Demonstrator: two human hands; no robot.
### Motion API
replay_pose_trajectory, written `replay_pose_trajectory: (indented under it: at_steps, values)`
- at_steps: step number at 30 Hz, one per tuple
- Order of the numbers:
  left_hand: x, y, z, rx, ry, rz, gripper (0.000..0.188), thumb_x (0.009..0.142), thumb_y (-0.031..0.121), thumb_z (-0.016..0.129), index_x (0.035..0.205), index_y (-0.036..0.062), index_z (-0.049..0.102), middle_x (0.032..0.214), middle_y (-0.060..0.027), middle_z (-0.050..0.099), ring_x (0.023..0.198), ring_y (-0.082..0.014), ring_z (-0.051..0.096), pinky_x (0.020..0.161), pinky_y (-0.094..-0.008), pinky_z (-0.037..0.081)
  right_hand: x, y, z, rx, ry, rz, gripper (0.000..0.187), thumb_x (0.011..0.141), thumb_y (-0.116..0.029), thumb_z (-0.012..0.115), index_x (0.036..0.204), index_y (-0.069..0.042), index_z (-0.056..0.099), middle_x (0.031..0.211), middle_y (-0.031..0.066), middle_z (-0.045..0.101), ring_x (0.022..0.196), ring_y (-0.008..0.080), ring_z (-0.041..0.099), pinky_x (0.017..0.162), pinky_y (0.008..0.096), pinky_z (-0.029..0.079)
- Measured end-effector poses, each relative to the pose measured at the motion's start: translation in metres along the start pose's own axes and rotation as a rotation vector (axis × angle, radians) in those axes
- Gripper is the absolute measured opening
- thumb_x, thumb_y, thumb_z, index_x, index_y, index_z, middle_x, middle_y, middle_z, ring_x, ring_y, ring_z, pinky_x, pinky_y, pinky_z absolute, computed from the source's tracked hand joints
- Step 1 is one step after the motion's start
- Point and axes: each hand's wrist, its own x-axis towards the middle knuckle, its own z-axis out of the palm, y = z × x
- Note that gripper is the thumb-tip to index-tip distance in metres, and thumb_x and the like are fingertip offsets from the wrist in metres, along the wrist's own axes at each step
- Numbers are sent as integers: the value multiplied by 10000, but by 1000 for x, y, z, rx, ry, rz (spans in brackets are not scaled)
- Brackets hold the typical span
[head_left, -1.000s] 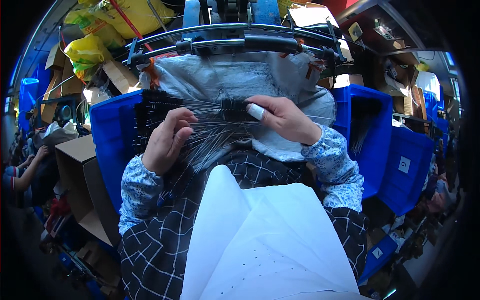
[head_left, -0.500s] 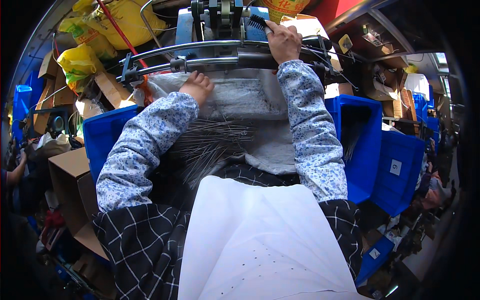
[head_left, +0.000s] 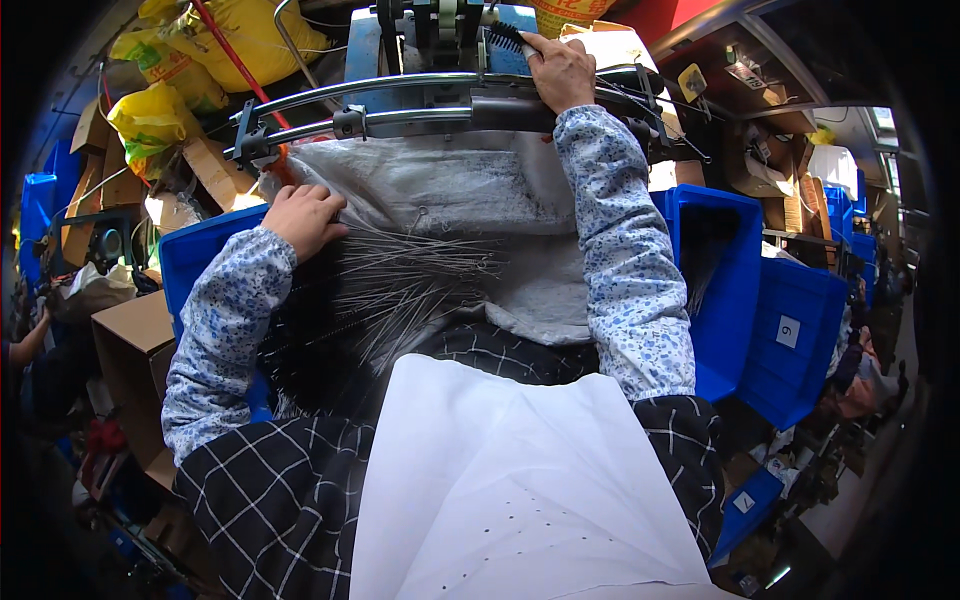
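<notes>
Since a second ago my right hand (head_left: 563, 70) left the wire pile for the machine | fingers curled round a black bristle brush (head_left: 508, 38) | left hand (head_left: 304, 218) loosely curled, resting on thin wires (head_left: 405, 285) over grey cloth (head_left: 450, 190) | one piece feeding.

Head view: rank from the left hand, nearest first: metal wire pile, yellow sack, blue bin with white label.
From the left hand:
1. metal wire pile, just right of it, on the lap.
2. yellow sack, up and left.
3. blue bin with white label, far right.
</notes>
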Motion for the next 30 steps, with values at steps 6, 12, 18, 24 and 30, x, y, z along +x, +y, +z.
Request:
replay_pose_trajectory:
  at_steps: [6, 12, 18, 24, 30]
  values:
    - [-28, -62, 19, -591, 227, -210, 273, 857, 217, 416, 1025, 9, 473, 926, -144, 555, 888, -269, 525, 779, -315, 399, 17, 14, 21, -184, 56, -61, 336, 810, -127, 428, 1086, -290, 527, 1035, 31, 537, 1072, 222, 371, 926, 455, 189]
    - [-14, -62, 38, -824, 245, -235, 231, 825, 166, 486, 965, -16, 514, 883, -129, 574, 841, -203, 541, 756, -269, 407, 9, 29, 15, -207, 106, -45, 383, 793, -250, 471, 1173, -216, 439, 1124, 58, 470, 1125, 243, 316, 923, 472, 191]
    - [-10, -64, 42, -864, 195, -279, 221, 815, 183, 517, 896, -23, 529, 805, -85, 568, 761, -145, 524, 710, -243, 402, -12, 22, -9, -126, -6, 142, 476, 738, -288, 535, 1171, -118, 433, 1128, 83, 463, 1075, 271, 354, 878, 453, 265]
    - [-8, -88, 65, -1154, 547, -243, 184, 860, 204, 461, 806, 28, 470, 689, 32, 441, 652, -42, 398, 589, -188, 346, -11, 19, -3, 77, -3, 169, 428, 748, -252, 526, 1145, -107, 466, 1059, 82, 524, 987, 250, 478, 851, 431, 315]
    - [-28, -99, 47, -1267, 877, -516, 223, 888, 261, 389, 851, 64, 488, 711, 34, 476, 638, -43, 425, 569, -185, 375, -8, -1, 6, 101, 27, 147, 410, 752, -224, 527, 1138, -97, 473, 1055, 81, 529, 958, 234, 515, 840, 429, 322]
